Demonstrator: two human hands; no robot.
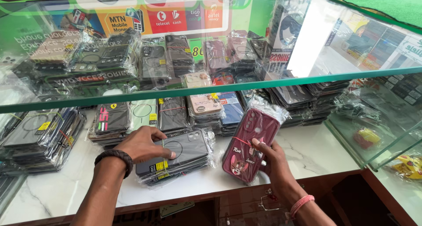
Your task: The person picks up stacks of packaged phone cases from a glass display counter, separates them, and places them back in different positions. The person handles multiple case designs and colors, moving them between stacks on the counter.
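My left hand lies flat on top of a stack of dark phone cases wrapped in clear plastic, near the front edge of the white marble shelf. A dark bracelet sits on that wrist. My right hand grips a bundle of maroon phone cases with cartoon prints, bound by a rubber band and tilted up on its lower end beside the dark stack. A pink band circles the right wrist.
Several more wrapped stacks of phone cases fill the back of the marble shelf and the glass shelf above it. A glass side compartment at right holds small yellow and red items. Colourful posters line the back wall.
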